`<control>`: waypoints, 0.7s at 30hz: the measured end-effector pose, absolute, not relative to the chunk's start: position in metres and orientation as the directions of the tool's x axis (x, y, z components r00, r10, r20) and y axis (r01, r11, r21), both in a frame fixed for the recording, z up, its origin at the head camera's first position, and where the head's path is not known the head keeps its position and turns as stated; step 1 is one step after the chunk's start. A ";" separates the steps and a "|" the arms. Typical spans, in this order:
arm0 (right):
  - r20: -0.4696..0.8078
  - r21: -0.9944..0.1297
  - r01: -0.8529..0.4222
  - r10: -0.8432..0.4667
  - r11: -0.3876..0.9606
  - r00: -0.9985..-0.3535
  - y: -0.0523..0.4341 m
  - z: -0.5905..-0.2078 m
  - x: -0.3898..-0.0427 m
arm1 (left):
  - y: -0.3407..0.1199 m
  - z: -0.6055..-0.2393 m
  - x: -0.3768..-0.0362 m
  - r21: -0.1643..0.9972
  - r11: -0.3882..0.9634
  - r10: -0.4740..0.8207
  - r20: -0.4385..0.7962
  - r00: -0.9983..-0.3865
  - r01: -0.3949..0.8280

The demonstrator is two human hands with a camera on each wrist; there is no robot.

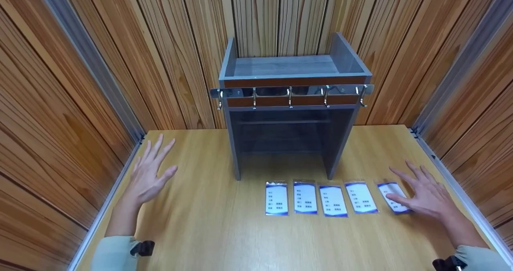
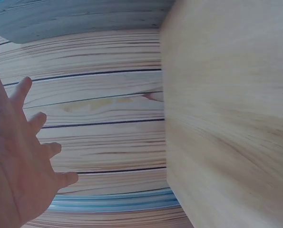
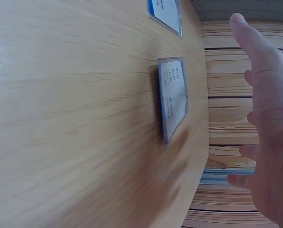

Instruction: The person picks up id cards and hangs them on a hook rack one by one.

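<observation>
Several white badge cards with blue edges, each in a clear sleeve, lie in a row on the wooden table (image 1: 208,223). My right hand (image 1: 431,195) hovers above the rightmost badge card (image 1: 390,189), fingers spread, and hides part of it from the head view. In the right wrist view that badge card (image 3: 173,90) lies apart from the right hand (image 3: 274,118). Over the table's left side, my left hand (image 1: 148,176) is raised with its fingers spread and holds nothing. The left wrist view shows only its palm and fingers (image 2: 24,90) against the wall.
A grey wooden shelf unit (image 1: 344,134) stands at the back centre. Across its front runs a metal rail (image 1: 272,91) with several hooks (image 1: 290,98). Wood-panelled walls (image 1: 172,54) enclose the back and both sides. Metal strips (image 1: 461,199) edge the table.
</observation>
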State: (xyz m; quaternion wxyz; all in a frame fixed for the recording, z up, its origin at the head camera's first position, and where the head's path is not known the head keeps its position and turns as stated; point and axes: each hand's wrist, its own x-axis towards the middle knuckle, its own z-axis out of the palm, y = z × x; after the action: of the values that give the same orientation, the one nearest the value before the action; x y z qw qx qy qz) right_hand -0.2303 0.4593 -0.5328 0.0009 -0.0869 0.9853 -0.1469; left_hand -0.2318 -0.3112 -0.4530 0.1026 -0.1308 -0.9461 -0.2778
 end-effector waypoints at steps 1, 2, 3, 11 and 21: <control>0.024 -0.291 -0.170 -0.171 0.941 -0.985 0.459 -0.534 -0.230 | -0.310 -0.451 -0.233 0.504 0.805 0.193 0.279 -0.941 0.315; 0.025 -0.291 -0.170 -0.171 0.941 -0.985 0.459 -0.535 -0.229 | -0.309 -0.449 -0.234 0.508 0.798 0.196 0.290 -0.937 0.325; 0.026 -0.290 -0.169 -0.169 0.942 -0.985 0.459 -0.536 -0.228 | -0.308 -0.447 -0.235 0.511 0.792 0.200 0.301 -0.932 0.334; 0.056 -0.296 -0.165 -0.155 0.941 -0.986 0.455 -0.546 -0.221 | -0.304 -0.434 -0.234 0.574 0.716 0.211 0.364 -0.907 0.397; 0.037 -0.367 -0.115 -0.109 0.923 -0.993 0.453 -0.560 -0.216 | -0.294 -0.422 -0.243 0.679 0.503 0.235 0.488 -0.841 0.534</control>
State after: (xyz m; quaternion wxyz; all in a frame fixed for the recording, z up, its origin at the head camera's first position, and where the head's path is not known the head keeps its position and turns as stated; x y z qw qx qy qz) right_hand -0.2165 0.4529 -0.5604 -0.0081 -0.0569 0.9805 -0.1877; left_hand -0.2431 -0.2943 -0.4225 0.1686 -0.2260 -0.8505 -0.4440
